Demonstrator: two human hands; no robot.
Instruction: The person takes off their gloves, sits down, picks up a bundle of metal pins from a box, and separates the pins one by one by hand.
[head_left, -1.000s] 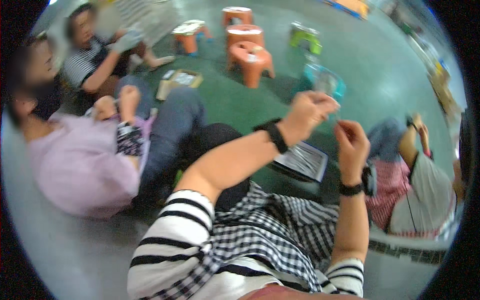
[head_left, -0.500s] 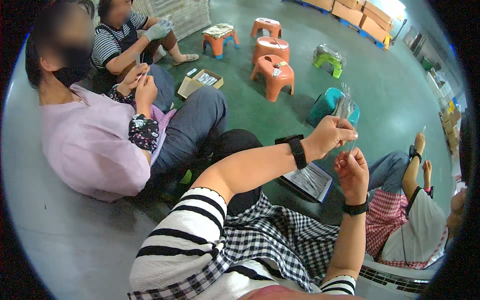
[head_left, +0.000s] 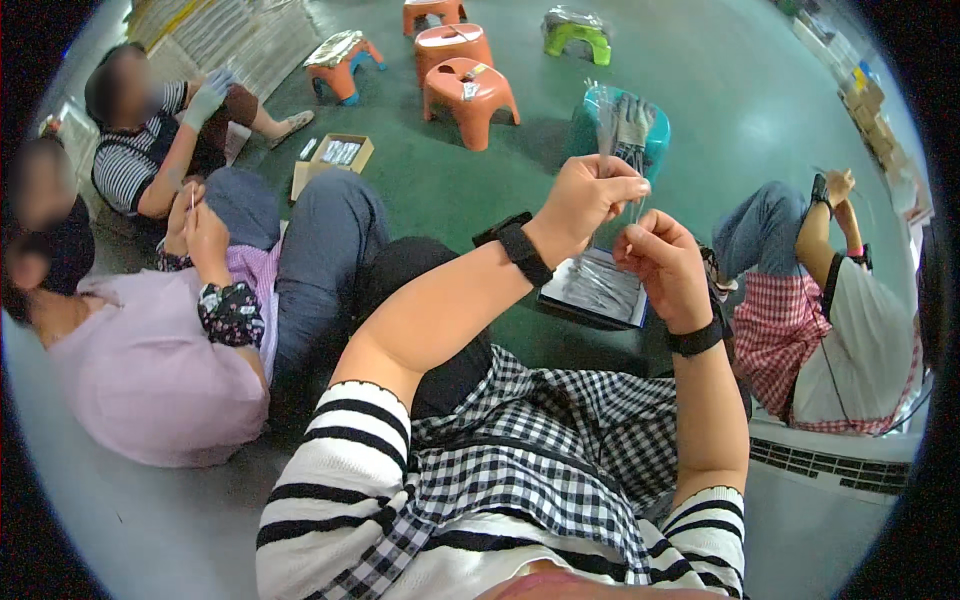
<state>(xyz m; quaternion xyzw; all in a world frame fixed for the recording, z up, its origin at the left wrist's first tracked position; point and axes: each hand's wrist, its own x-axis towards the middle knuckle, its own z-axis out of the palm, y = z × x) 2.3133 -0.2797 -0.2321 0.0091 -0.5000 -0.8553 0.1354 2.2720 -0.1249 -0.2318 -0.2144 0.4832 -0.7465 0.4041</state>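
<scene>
In front of me my left hand is closed, thumb and fingertips pinching a narrow clear plastic sleeve that sticks up above the fingers. Just below and to the right, my right hand pinches at the sleeve's lower end, where thin clear strands run between the hands. What exactly sits between the right fingertips is too small to make out. Under both hands stands an open box filled with slim, clear-wrapped pieces. My wrists wear black bands.
Beyond my hands is a teal stool with a grey glove on it. Orange stools and a green stool stand farther off. Two people sit at left near an open carton; another person sits at right.
My view has turned right and the surroundings have slid left. Both hands stay close together, and the clear sleeve now shows upright above my left fingers.
</scene>
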